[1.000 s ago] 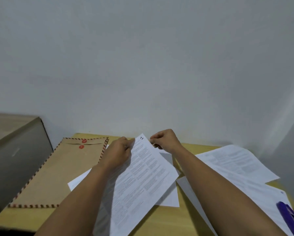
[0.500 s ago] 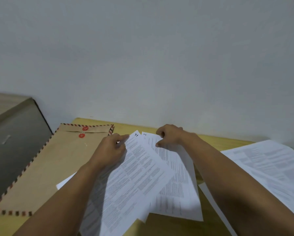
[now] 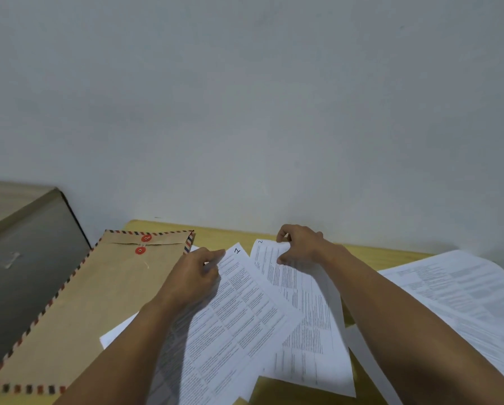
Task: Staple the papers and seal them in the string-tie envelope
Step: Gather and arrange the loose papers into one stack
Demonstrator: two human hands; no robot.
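Two hands, left hand (image 3: 196,271) and right hand (image 3: 299,244), each pinch one printed page (image 3: 244,311) by its top, probably to line them up for stapling.

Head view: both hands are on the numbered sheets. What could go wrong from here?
1. The left hand holds sheet 1 and the right hand pinches sheet 2; they lie fanned and skewed, so a staple now might bind them crooked.
2. More papers lie loose at right and could get mixed in or left out.
3. The envelope flap looks shut.
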